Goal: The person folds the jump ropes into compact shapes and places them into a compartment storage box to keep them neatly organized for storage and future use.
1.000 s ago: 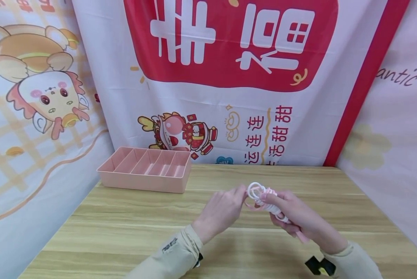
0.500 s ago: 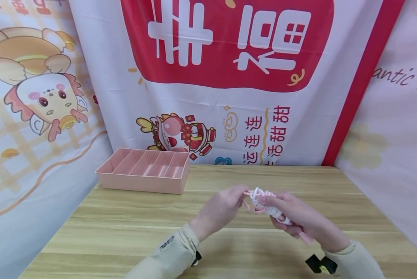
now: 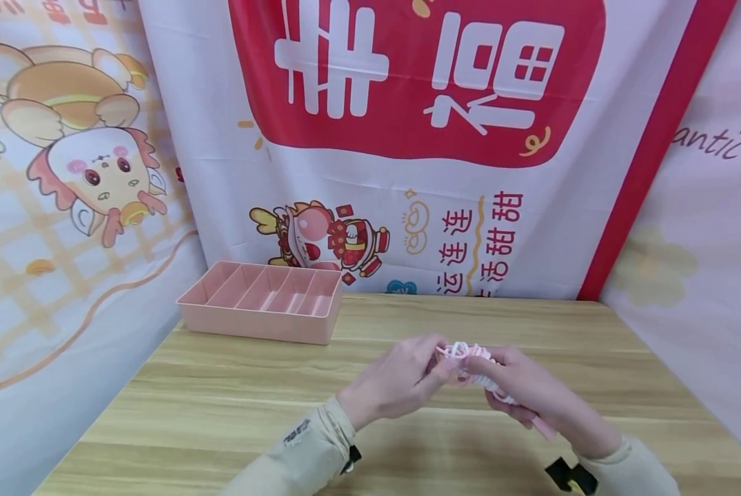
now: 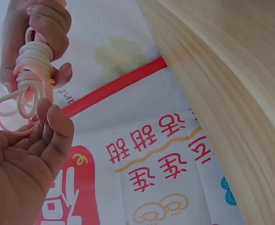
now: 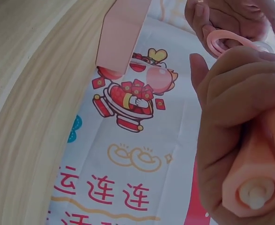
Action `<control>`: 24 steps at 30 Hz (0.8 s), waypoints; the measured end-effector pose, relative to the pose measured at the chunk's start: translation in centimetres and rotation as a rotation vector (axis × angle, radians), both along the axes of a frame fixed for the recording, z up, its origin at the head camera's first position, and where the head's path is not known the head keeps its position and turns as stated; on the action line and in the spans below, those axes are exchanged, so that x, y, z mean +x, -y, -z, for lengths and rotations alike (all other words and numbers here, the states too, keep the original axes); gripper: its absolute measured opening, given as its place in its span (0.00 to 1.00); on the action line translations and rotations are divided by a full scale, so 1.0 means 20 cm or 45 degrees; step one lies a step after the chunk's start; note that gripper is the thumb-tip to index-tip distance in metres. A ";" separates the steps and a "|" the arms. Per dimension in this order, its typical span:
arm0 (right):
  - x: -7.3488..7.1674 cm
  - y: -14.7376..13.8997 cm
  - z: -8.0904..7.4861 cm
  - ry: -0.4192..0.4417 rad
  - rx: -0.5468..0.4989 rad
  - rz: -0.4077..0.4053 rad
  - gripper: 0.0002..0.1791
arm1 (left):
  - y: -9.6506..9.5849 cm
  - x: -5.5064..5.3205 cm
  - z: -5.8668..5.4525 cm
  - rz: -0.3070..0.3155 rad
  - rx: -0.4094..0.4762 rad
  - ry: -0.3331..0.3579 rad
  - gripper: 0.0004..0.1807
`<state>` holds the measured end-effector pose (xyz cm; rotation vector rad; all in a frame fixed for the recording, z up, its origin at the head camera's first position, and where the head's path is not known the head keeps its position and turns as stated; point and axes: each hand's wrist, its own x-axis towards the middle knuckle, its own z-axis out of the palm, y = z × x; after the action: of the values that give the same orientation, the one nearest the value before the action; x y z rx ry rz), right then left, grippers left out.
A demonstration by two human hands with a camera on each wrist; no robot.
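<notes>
A jump rope (image 3: pixel 483 366), its white and pink cord wound in a tight bundle, is held up over the table. My right hand (image 3: pixel 534 387) grips the bundle with its pink handles. One handle's faceted end (image 5: pixel 231 199) pokes out of that fist in the right wrist view. Opposite it, my left hand (image 3: pixel 395 380) pinches the cord at the near end of the bundle, fingers curled in. In the left wrist view, white and pink loops (image 4: pixel 27 101) stand out from the wound coil (image 4: pixel 34 58), right at the left fingertips.
On the wooden table (image 3: pixel 252 386), a pink box (image 3: pixel 252 325) with several open compartments stands at the back left. Printed cloth hangings (image 3: pixel 500 227) enclose the table at the back and on both sides.
A white loop that stood up from the bundle's end was drawn in; the left hand, which pulled a pink strand leftward, is now closer against the bundle. The right hand keeps its grip.
</notes>
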<state>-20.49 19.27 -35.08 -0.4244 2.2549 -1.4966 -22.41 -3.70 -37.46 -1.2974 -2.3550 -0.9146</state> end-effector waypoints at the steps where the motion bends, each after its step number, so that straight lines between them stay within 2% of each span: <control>1: 0.00 0.00 0.00 -0.020 0.020 0.002 0.27 | 0.00 0.00 0.00 -0.008 -0.001 0.009 0.20; 7: 0.00 0.01 0.01 -0.050 0.065 0.002 0.28 | -0.02 0.00 0.01 -0.084 -0.052 -0.033 0.21; 11: -0.01 0.01 0.02 -0.049 0.066 -0.007 0.27 | -0.01 0.00 0.01 -0.062 -0.051 -0.084 0.16; 14: -0.01 0.02 0.02 -0.033 0.037 -0.014 0.26 | -0.01 -0.01 0.01 -0.013 -0.032 -0.171 0.13; 17: -0.01 0.01 0.01 -0.008 -0.010 -0.011 0.25 | 0.00 -0.02 -0.01 0.025 -0.021 -0.326 0.11; 19: -0.01 0.00 0.01 -0.001 -0.026 -0.007 0.25 | 0.00 -0.02 -0.02 0.017 -0.017 -0.418 0.09; 21: -0.01 0.00 0.01 0.000 -0.030 -0.009 0.25 | 0.01 -0.02 -0.03 -0.006 -0.017 -0.465 0.07; 24: -0.01 0.00 0.01 -0.011 -0.017 -0.020 0.25 | 0.02 -0.02 -0.03 -0.048 -0.030 -0.460 0.06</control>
<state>-20.76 19.17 -35.30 -0.4527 2.2443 -1.5062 -22.83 -4.05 -36.82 -1.2979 -2.1058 -0.5844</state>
